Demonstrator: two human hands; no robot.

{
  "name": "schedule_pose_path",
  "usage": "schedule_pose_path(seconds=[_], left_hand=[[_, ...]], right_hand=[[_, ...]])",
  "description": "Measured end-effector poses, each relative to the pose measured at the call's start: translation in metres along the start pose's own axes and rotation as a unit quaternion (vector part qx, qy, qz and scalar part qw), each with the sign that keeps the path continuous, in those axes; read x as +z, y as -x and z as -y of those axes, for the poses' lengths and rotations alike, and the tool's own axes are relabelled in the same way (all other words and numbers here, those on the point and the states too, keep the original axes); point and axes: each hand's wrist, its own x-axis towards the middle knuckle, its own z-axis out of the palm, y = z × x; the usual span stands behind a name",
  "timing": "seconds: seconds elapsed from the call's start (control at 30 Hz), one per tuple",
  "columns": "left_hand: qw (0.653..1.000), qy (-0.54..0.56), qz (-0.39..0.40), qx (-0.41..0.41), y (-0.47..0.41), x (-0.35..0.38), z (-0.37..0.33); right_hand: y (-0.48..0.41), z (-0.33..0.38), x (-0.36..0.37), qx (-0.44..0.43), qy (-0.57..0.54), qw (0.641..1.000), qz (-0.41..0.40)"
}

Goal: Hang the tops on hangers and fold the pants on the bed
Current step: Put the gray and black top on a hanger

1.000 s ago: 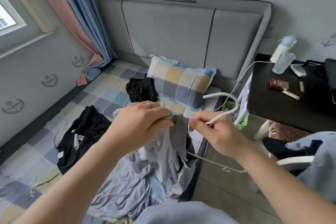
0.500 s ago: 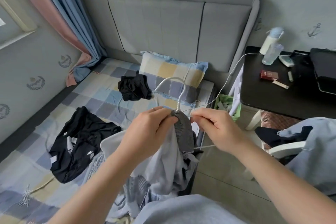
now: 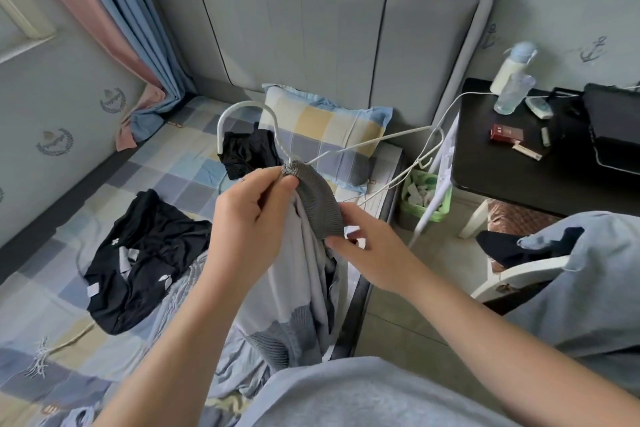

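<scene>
A pale grey top [image 3: 304,274] with a dark grey ribbed collar [image 3: 317,201] hangs in front of me over the bed's edge. A white wire hanger [image 3: 239,114] pokes its hook up out of the collar, and one arm of it sticks out to the right. My left hand [image 3: 254,218] pinches the collar at the base of the hook. My right hand [image 3: 367,246] holds the lower edge of the collar. A black garment [image 3: 138,260] lies crumpled on the checked bed [image 3: 166,180], and a second black garment [image 3: 247,151] sits by the pillow [image 3: 329,135].
A black side table [image 3: 519,177] at the right carries bottles, a red box and a dark bag. A green bin [image 3: 426,198] stands between bed and table. A white chair with blue and black clothes [image 3: 561,253] is at the right. A padded headboard [image 3: 311,31] stands behind.
The hanger's hook has swung from right to left and now stands clear above the collar. My right hand dropped from the hanger to the collar's lower edge.
</scene>
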Motion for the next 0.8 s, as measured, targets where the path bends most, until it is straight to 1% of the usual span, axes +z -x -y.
schedule_pose_path(seconds=[0.07, 0.2, 0.23, 0.3, 0.37, 0.43, 0.5, 0.53, 0.6, 0.67, 0.7, 0.8], left_hand=[[1.000, 0.015, 0.002, -0.009, 0.001, 0.003, 0.000], [1.000, 0.020, -0.002, -0.022, 0.000, 0.000, 0.008], [0.999, 0.026, -0.002, -0.024, 0.000, -0.002, 0.009], [0.999, 0.036, 0.008, -0.020, 0.001, -0.003, 0.007], [0.999, 0.041, 0.022, -0.009, 0.004, -0.002, 0.004], [0.998, 0.050, 0.024, -0.006, 0.004, -0.001, 0.001], [0.998, 0.057, 0.017, -0.006, 0.003, -0.003, 0.002], [0.998, 0.057, 0.015, -0.004, 0.002, -0.005, 0.002], [0.998, 0.057, 0.022, 0.001, 0.002, -0.008, 0.004], [0.998, 0.058, 0.040, 0.001, 0.005, -0.011, 0.008], [0.997, 0.057, 0.048, -0.002, 0.006, -0.013, 0.011], [0.997, 0.045, 0.066, -0.009, 0.011, -0.019, 0.019]], right_hand=[[-0.005, -0.002, 0.005, 0.024, -0.002, 1.000, -0.010], [0.004, -0.008, 0.004, 0.014, -0.045, 0.998, -0.031], [0.008, -0.008, 0.002, 0.019, -0.056, 0.998, -0.025], [0.011, -0.011, 0.000, 0.031, -0.064, 0.997, 0.011], [0.012, -0.015, -0.001, 0.037, -0.016, 0.997, 0.060], [0.013, -0.019, -0.001, 0.061, 0.040, 0.992, 0.105], [0.015, -0.030, -0.001, 0.080, 0.115, 0.982, 0.124], [0.017, -0.037, -0.002, 0.074, 0.159, 0.977, 0.124], [0.018, -0.052, -0.006, 0.056, 0.224, 0.968, 0.095], [0.015, -0.066, -0.016, 0.048, 0.308, 0.949, 0.053], [0.013, -0.071, -0.022, 0.055, 0.339, 0.938, 0.049], [0.010, -0.081, -0.041, 0.059, 0.376, 0.924, 0.037]])
